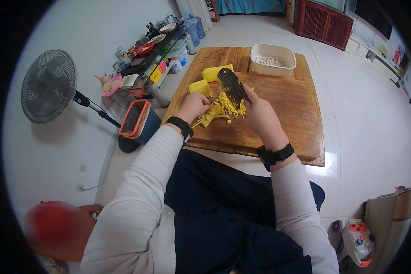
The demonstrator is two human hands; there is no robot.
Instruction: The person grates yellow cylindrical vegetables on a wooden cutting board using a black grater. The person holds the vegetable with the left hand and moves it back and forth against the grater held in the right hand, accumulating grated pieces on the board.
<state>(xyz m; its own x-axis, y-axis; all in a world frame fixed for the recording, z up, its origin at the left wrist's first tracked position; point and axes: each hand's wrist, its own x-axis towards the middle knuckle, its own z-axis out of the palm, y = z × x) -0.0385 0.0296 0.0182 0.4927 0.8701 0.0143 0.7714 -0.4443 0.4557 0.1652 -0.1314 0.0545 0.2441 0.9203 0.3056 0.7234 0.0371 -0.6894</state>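
A dark-bladed kitchen knife [231, 84] is in my right hand [264, 118], its broad ridged blade over small yellow diced pieces [228, 104] on the wooden cutting board [281, 113]. The fingertips of my left hand [194, 107] rest at the upper end of a bundle of yellow strips [210, 117], beside the diced pieces; whether they grip it is hard to tell. Two larger yellow chunks lie beyond: a shorter one [200, 88] just past my left hand, and a longer one [212, 73] behind it, left of the blade. The kind of produce is unclear.
A cream plastic drain basket [273, 60] stands at the table's far right. Left of the table are a bin with an orange rim [134, 118], a glass shelf [142, 65] crowded with dishes, and a standing fan [49, 86]. A toy [358, 241] sits at lower right.
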